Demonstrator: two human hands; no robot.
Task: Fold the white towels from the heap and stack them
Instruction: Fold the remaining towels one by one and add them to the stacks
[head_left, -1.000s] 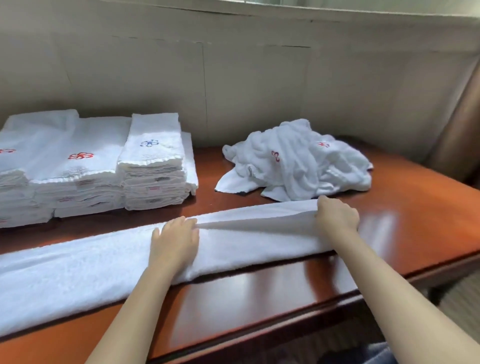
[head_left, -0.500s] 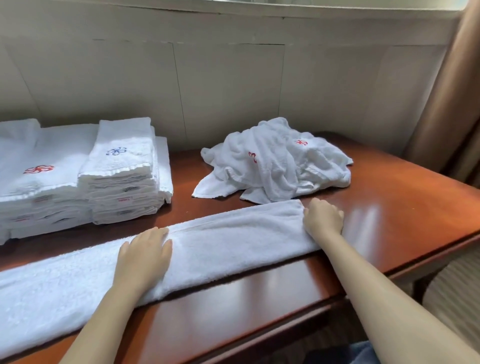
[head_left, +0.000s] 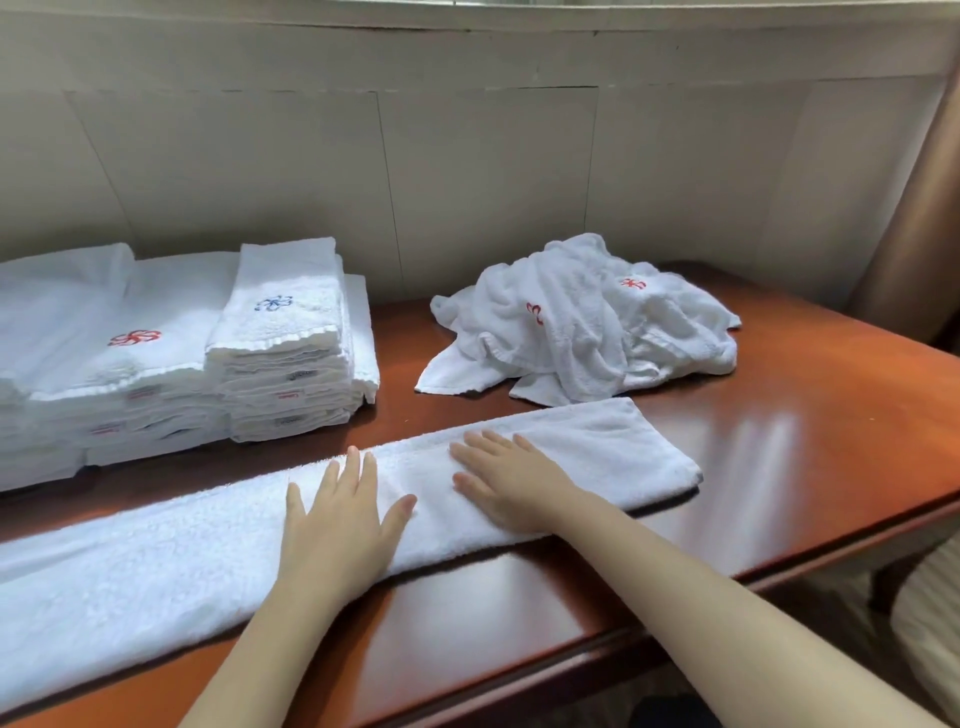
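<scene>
Left hand (head_left: 337, 519) lies palm-down on the towel (head_left: 156, 582), fingers straight and spread, thumb out toward 3 o'clock. Right hand (head_left: 509, 483), just beside it at 2 o'clock, also rests flat on the same towel, its straight fingers pointing toward 10 o'clock. The two thumbs are near each other but apart.

The towel is folded into a long narrow strip that crosses the table (head_left: 805, 441) from 8 o'clock to 2 o'clock. Its right end is squared off short of the table's edge, and its left end runs out of view.

At 1 o'clock from the hands sits the heap (head_left: 587, 322) of crumpled white towels with red emblems, its near edge just beside the strip. At 11 o'clock stands a stack (head_left: 291, 353) topped by a blue emblem. Touching it on the 9 o'clock side is a wider stack (head_left: 119, 364) with a red emblem. A brown curtain (head_left: 914, 208) hangs at 2 o'clock.
</scene>
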